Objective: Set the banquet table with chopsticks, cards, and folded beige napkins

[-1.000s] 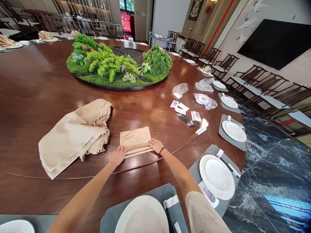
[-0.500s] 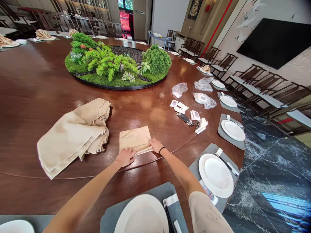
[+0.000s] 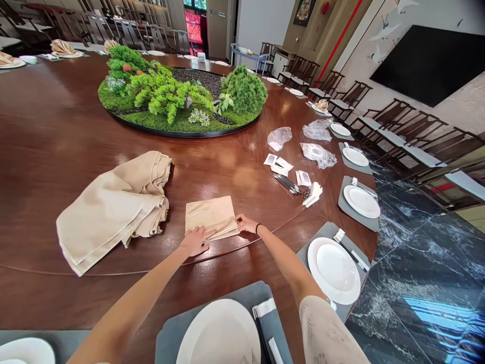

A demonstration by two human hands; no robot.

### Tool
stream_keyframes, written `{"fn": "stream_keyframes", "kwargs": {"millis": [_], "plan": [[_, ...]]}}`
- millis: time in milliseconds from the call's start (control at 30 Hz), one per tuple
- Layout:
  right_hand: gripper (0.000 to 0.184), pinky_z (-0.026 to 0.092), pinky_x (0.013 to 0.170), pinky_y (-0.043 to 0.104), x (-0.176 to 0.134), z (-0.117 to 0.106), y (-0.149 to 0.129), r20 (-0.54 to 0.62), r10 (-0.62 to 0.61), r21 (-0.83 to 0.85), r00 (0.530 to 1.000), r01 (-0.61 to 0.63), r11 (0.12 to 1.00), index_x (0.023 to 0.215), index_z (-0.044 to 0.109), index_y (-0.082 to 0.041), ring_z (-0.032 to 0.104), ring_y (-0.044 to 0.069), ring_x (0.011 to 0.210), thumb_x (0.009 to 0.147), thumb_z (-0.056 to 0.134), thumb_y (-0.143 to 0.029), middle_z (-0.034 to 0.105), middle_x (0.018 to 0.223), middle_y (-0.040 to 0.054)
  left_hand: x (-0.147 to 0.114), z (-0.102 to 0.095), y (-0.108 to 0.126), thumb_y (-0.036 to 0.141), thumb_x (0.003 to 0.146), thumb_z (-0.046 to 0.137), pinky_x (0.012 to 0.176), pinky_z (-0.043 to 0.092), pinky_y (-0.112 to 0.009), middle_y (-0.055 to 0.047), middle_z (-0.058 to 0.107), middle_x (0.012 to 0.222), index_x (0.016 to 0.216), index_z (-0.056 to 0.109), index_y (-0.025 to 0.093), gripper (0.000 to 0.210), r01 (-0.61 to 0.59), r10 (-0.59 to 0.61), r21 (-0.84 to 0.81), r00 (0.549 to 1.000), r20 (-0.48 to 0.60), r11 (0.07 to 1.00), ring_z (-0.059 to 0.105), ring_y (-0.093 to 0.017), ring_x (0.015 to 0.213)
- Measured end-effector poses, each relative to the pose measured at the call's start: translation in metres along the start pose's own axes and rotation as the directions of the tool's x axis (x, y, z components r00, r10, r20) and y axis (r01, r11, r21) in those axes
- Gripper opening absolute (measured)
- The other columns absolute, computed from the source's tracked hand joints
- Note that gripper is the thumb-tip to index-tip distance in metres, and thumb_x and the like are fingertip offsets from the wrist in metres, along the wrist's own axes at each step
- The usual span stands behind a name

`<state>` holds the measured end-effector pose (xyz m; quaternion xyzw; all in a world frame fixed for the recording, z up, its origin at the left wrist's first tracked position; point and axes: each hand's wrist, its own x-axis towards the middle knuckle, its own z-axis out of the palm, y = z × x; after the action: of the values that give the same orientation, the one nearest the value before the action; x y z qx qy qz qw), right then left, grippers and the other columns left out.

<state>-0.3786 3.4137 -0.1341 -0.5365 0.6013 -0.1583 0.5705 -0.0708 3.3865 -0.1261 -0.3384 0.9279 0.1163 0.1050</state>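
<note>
Napkin [image 3: 212, 214], one, bears one flat left hand [image 3: 195, 241]; right grip [image 3: 247, 224] pinches its edge.

Beige cloth [image 3: 207, 211], partly folded, flat on wooden table [image 3: 212, 164]

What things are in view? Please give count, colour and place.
table: one, brown, centre
folded cloth: one, beige, table's near side
cloth pile: one, beige, left of it
garden centrepiece: one, green, on table
plates: many, white, around table edge
placemats: several, grey, under plates
plastic bags: three, transparent, table's right side
packets: several, white, near bags
sticks: one bundle, black, beside packets
chairs: many, dark, right and back
screen: one, black, upper right
left hand: one, on folded cloth
right hand: one, at its right edge
</note>
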Motion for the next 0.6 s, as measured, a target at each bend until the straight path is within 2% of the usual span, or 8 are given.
{"fn": "stream_keyframes", "kwargs": {"millis": [100,167,267,300,367,500,533,600], "plan": [[0.055,0.041,0.075,0.029,-0.009,0.007,-0.012,-0.244,-0.114,-0.334,0.963,0.027,0.942,0.122,0.039,-0.020,0.055,0.017,0.081,0.071,0.057,-0.017,0.060,0.086,0.0009,0.001,-0.001,-0.002,0.046,0.086,0.044,0.084,0.040,-0.044,-0.012,0.051,0.118,0.142,0.035,0.039,0.057,-0.006,0.006,-0.015,1.000,0.006,1.000,0.048,-0.031,0.107],[0.057,0.038,0.089,0.037,-0.015,0.018,-0.021,-0.304,-0.309,-0.595,0.901,0.073,0.800,0.128,0.040,-0.022,0.049,0.024,0.107,0.075,0.060,-0.026,0.056,0.115,0.0097,0.001,-0.003,-0.003,0.044,0.086,0.045,0.085,0.039,-0.044,-0.012,0.052,0.116,0.138,0.041,0.035,0.052,-0.014,0.014,-0.017,1.000,-0.014,1.000,0.047,-0.031,0.108],[0.067,0.023,0.103,0.049,-0.018,0.040,-0.032,-0.077,-0.503,-0.835,0.861,0.220,0.504,0.134,0.041,-0.026,0.027,0.032,0.131,0.075,0.066,-0.042,0.037,0.142,0.0133,0.000,-0.006,-0.006,0.038,0.083,0.049,0.088,0.038,-0.046,-0.013,0.051,0.117,0.124,0.053,0.028,0.042,-0.007,0.008,0.014,0.997,-0.078,1.000,0.044,-0.032,0.111],[0.071,0.019,0.105,0.052,-0.017,0.046,-0.034,-0.005,-0.514,-0.866,0.858,0.253,0.432,0.135,0.041,-0.026,0.025,0.034,0.133,0.073,0.068,-0.045,0.036,0.144,0.0136,0.000,-0.006,-0.007,0.034,0.080,0.053,0.088,0.038,-0.046,-0.013,0.050,0.119,0.120,0.054,0.026,0.041,0.006,-0.004,0.029,0.996,-0.088,1.000,0.043,-0.033,0.112],[0.071,0.014,0.107,0.053,-0.012,0.056,-0.035,0.045,-0.502,-0.897,0.864,0.256,0.361,0.135,0.042,-0.023,0.030,0.033,0.130,0.073,0.070,-0.042,0.043,0.138,0.0148,0.000,-0.005,-0.012,0.023,0.073,0.057,0.088,0.039,-0.046,-0.014,0.049,0.121,0.118,0.054,0.023,0.045,0.046,-0.042,0.056,0.996,-0.077,0.997,0.044,-0.033,0.111],[0.041,0.025,0.104,0.044,0.000,0.052,-0.028,0.002,-0.455,-0.902,0.891,0.198,0.384,0.122,0.053,-0.019,0.050,0.024,0.110,0.081,0.058,-0.017,0.061,0.115,0.0113,-0.005,-0.004,-0.032,0.010,0.071,0.053,0.086,0.042,-0.042,-0.015,0.053,0.119,0.116,0.053,0.019,0.046,0.130,-0.129,0.014,0.991,-0.038,0.991,0.048,-0.030,0.109],[0.035,0.029,0.101,0.041,0.002,0.047,-0.025,-0.024,-0.446,-0.887,0.895,0.187,0.422,0.116,0.056,-0.019,0.053,0.022,0.106,0.082,0.055,-0.012,0.063,0.111,0.0101,-0.009,-0.004,-0.038,0.010,0.073,0.051,0.087,0.043,-0.041,-0.014,0.054,0.117,0.113,0.053,0.019,0.041,0.136,-0.137,-0.028,0.990,-0.040,0.990,0.049,-0.030,0.109],[0.025,0.036,0.094,0.036,0.003,0.038,-0.017,-0.107,-0.420,-0.809,0.901,0.166,0.564,0.104,0.061,-0.019,0.057,0.020,0.099,0.082,0.054,-0.011,0.066,0.103,0.0076,-0.019,-0.003,-0.050,0.013,0.076,0.050,0.089,0.043,-0.038,-0.013,0.058,0.113,0.106,0.055,0.018,0.031,0.125,-0.134,-0.151,0.989,-0.055,0.981,0.052,-0.027,0.107]]}}
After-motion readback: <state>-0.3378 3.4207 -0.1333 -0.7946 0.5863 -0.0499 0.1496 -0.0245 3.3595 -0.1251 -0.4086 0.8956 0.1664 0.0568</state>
